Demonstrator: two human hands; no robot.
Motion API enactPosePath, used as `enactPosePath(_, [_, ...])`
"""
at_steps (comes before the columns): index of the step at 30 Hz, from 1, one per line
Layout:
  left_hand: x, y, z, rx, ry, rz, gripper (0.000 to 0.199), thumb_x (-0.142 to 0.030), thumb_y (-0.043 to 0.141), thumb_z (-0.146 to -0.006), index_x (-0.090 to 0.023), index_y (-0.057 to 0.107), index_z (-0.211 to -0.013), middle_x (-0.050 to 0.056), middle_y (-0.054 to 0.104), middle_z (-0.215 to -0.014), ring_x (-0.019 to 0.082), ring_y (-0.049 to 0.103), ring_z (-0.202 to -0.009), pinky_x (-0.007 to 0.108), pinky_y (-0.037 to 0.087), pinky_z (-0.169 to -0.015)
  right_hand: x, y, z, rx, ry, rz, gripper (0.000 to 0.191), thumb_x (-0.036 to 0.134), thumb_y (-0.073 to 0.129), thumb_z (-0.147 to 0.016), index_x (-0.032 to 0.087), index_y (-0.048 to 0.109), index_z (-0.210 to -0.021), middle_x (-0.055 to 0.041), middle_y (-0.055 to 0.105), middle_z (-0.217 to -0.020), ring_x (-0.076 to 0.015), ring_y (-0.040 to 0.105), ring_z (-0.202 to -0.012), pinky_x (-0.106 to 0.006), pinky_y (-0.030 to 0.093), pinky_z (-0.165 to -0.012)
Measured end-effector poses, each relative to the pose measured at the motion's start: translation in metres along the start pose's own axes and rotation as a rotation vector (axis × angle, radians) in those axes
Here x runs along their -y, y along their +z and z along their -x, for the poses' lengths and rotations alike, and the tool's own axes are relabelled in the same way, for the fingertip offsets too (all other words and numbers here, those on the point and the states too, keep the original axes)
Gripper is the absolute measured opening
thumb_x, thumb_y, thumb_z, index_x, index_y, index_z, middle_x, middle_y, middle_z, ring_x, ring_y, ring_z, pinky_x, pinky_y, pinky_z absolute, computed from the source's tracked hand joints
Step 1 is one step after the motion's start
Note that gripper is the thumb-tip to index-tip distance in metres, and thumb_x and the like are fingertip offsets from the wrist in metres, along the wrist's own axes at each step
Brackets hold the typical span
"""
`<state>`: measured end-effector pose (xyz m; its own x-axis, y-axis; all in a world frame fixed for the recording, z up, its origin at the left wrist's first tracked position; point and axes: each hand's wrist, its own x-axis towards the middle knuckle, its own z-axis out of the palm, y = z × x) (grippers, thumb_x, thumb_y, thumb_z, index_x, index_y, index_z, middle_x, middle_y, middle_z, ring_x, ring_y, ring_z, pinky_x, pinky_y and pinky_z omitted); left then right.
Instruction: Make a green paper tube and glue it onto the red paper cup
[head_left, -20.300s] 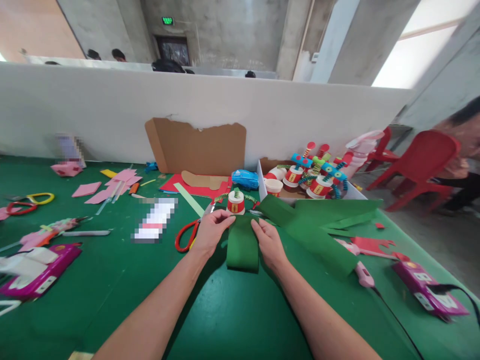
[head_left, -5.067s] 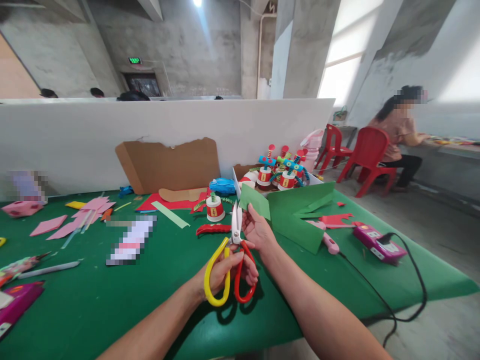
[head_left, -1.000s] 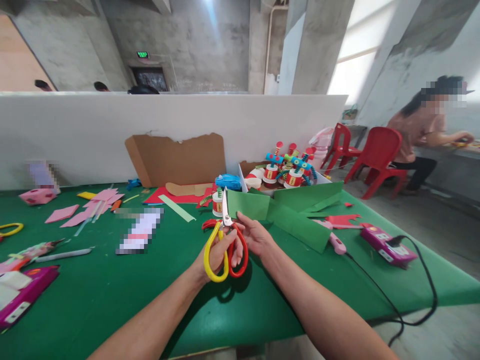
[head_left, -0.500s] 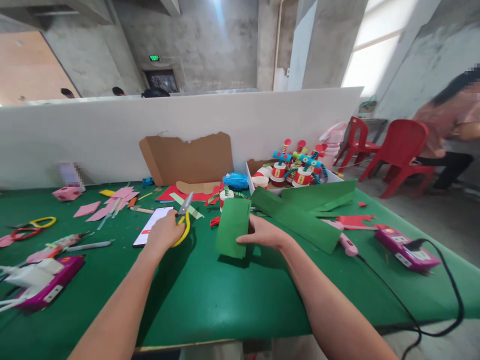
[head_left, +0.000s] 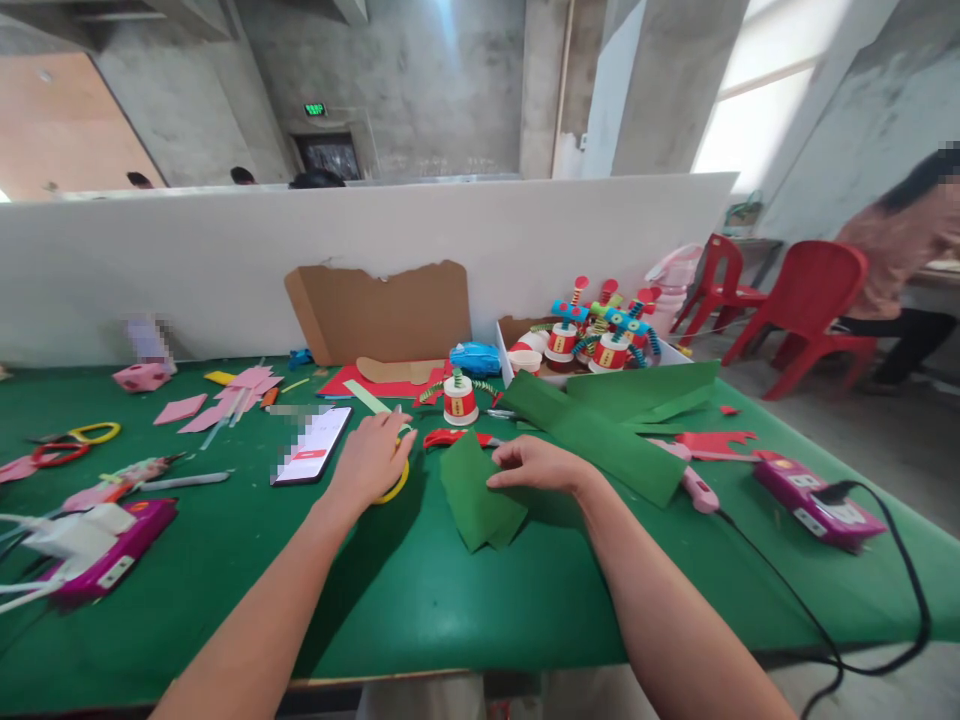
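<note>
My left hand (head_left: 366,462) is over a pair of scissors, with the yellow handle (head_left: 396,485) showing beside the fingers; the hand hides most of the blades. A phone (head_left: 315,450) with a lit screen lies just left of it. Between thumb and fingers, my right hand (head_left: 541,466) holds green paper (head_left: 480,495), its pieces turned at an angle to each other. Behind the paper are a red-handled tool (head_left: 450,438) and a small red-and-white cup figure (head_left: 460,402) with green coiled arms.
Large green sheets (head_left: 600,435) spread to the right, near a pink glue gun (head_left: 697,488) and a purple power strip (head_left: 814,505). A white box (head_left: 504,355) of cup figures stands at the back. Pink paper (head_left: 225,400) and another power strip (head_left: 120,560) lie left.
My left hand has lowered and moved right with the scissors, uncovering more of the phone. The green paper in my right hand has tilted and fanned apart, and the cup figure now shows fully.
</note>
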<state>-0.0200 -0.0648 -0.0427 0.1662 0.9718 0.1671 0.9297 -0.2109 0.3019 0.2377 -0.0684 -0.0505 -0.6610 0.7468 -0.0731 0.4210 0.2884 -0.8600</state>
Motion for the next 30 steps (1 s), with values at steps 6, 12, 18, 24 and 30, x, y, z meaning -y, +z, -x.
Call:
enactPosePath(6, [-0.017, 0.010, -0.011, 0.379, -0.025, 0.826, 0.040, -0.044, 0.070, -0.069, -0.018, 0.064, -0.099, 0.007, 0.069, -0.093, 0.021, 0.063, -0.084, 0.029, 0.047, -0.070, 0.002, 0.000, 0.001, 0.014, -0.030, -0.031, 0.047, 0.053, 0.065, -0.071, 0.020, 0.035, -0.056, 0.0080, 0.031, -0.059, -0.0092, 0.028, -0.059, -0.025, 0.025, -0.057])
enactPosePath(12, [-0.010, 0.023, -0.011, 0.301, -0.132, 1.055, 0.038, -0.047, 0.074, -0.063, -0.018, 0.051, -0.054, -0.005, 0.049, -0.053, 0.009, 0.046, -0.052, 0.022, 0.039, -0.051, -0.003, -0.003, 0.000, -0.088, 0.035, -0.137, 0.047, 0.062, 0.061, -0.069, 0.019, 0.045, -0.060, 0.0075, 0.035, -0.059, -0.0087, 0.028, -0.057, -0.024, 0.024, -0.055])
enactPosePath(18, [0.008, 0.016, -0.015, -0.023, -0.289, 1.201, 0.040, -0.050, 0.076, -0.058, -0.015, 0.063, -0.074, 0.000, 0.061, -0.069, 0.013, 0.056, -0.064, 0.026, 0.049, -0.058, -0.016, -0.019, 0.004, -0.499, 0.112, -0.180, 0.042, 0.059, 0.057, -0.072, 0.019, 0.052, -0.063, 0.0056, 0.041, -0.058, -0.0097, 0.034, -0.055, -0.024, 0.028, -0.053])
enactPosePath(24, [-0.003, -0.007, 0.005, -0.485, -0.044, 0.677, 0.022, -0.039, 0.062, -0.076, -0.019, 0.064, -0.085, 0.004, 0.066, -0.085, 0.020, 0.060, -0.082, 0.033, 0.050, -0.080, -0.035, -0.031, 0.007, -0.926, 0.359, 0.212, 0.029, 0.038, 0.054, -0.080, 0.020, 0.054, -0.057, 0.0002, 0.054, -0.057, -0.0151, 0.047, -0.058, -0.027, 0.033, -0.056])
enactPosePath(30, [-0.031, 0.009, 0.043, 0.170, 0.681, 0.364, 0.017, -0.037, 0.062, -0.081, -0.025, 0.070, -0.090, 0.006, 0.068, -0.085, 0.022, 0.060, -0.083, 0.030, 0.046, -0.074, -0.033, -0.026, 0.007, -1.115, 0.356, 0.618, 0.019, 0.026, 0.060, -0.077, 0.021, 0.063, -0.095, -0.0098, 0.066, -0.092, -0.0234, 0.057, -0.082, -0.033, 0.040, -0.071])
